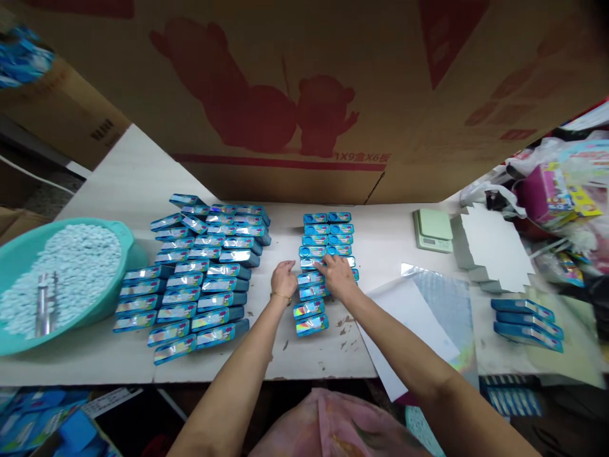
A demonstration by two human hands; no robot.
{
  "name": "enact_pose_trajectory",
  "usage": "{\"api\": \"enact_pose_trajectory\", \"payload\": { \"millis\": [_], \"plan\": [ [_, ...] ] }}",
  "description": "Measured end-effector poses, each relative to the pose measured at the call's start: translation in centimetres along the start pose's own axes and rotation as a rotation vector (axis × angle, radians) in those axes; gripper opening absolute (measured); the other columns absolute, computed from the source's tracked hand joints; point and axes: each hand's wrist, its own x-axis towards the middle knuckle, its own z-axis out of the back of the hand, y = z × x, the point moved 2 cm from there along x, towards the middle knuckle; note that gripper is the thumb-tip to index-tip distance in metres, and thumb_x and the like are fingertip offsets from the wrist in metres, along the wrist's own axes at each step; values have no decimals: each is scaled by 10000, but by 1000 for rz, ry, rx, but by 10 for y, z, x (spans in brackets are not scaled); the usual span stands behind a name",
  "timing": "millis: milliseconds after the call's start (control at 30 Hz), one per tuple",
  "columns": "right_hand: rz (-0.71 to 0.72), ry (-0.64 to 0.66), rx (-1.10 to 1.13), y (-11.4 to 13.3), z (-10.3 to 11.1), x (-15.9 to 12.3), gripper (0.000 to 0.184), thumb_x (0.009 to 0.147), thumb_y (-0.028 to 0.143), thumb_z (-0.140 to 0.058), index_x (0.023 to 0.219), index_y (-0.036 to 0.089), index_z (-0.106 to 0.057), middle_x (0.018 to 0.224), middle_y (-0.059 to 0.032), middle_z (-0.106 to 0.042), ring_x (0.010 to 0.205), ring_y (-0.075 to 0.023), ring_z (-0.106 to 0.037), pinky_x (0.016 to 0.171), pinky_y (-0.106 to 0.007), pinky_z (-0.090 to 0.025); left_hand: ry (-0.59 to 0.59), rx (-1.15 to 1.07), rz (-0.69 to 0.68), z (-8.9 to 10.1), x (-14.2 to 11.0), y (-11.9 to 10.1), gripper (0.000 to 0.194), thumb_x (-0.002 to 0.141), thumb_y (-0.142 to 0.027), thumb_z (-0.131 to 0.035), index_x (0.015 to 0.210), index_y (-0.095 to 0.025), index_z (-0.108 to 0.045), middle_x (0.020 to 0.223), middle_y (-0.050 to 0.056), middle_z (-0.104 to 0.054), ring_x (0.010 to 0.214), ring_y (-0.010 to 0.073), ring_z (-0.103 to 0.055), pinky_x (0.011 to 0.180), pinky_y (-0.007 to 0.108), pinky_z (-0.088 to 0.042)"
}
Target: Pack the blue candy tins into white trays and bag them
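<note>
Two short columns of small blue boxes with shiny labels [320, 266] lie in the middle of the white table [133, 184]. My left hand [284, 279] rests at the left edge of this group, fingers curled loosely beside a box. My right hand [337, 274] lies on top of the boxes, fingers stretched flat and pressing on them. A larger block of the same blue boxes [195, 279], laid in overlapping rows, sits to the left of my hands.
A teal basin [121, 238] full of small white pieces, with a metal scoop in it, stands at far left. A green scale [432, 230], white cardboard blanks [495, 247], shiny sheets [442, 304] and three blue boxes [527, 324] lie right. A large cardboard wall [304, 95] stands behind.
</note>
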Motion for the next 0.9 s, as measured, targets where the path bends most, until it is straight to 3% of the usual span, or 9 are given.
{"api": "enact_pose_trajectory", "payload": {
  "millis": [67,133,267,367,533,700,900],
  "plan": [
    [-97,-65,65,-29,12,-14,367,815,117,-345,1080,262,-553,1044,-55,-534,908,-182,-470,737,-315,-328,4,32,-76,-1,-16,-20,273,666,-136,-446,835,-182,-656,929,56,-615,925,192,-542,895,331,-382],
    [-173,-103,95,-65,24,-41,335,827,155,-352,1080,235,-556,1059,-59,-537,932,-171,-477,763,-305,-338,89,34,-191,-12,-41,-41,284,737,-201,-420,931,-186,-626,940,51,-615,909,171,-549,856,306,-408],
    [-62,111,-8,-120,21,-111,279,789,249,-475,1043,216,-585,1011,-82,-587,914,-216,-499,775,-363,-358,461,7,-285,-66,-93,-64,294,783,-303,-413,971,-200,-614,1006,53,-623,972,172,-543,880,300,-392],
    [35,141,-53,-133,-4,-157,299,815,145,-410,1053,201,-583,1003,-105,-598,873,-214,-519,733,-371,-404,592,45,-240,-116,-111,-57,279,754,-321,-456,932,-193,-628,1021,87,-617,999,202,-532,909,309,-357],
    [50,-84,29,-133,-38,-204,356,849,114,-321,1117,215,-533,1043,-89,-585,950,-197,-513,774,-362,-453,569,92,27,-177,-111,-17,233,546,-249,-642,767,-176,-632,796,86,-647,863,227,-568,793,311,-395],
    [-11,-11,78,-134,-32,-217,375,810,72,-347,1109,196,-537,1033,-94,-575,924,-195,-518,761,-344,-458,646,44,137,-194,-115,6,106,533,-268,-626,558,-169,-598,509,3,-586,525,151,-536,519,252,-400],
    [28,-10,99,-136,-15,-171,345,833,161,-390,1165,202,-473,1053,-91,-540,970,-193,-470,800,-341,-413,654,-15,98,-193,-110,-2,154,517,-313,-637,491,-169,-589,441,-31,-529,478,120,-486,477,226,-364]
  ]
}}
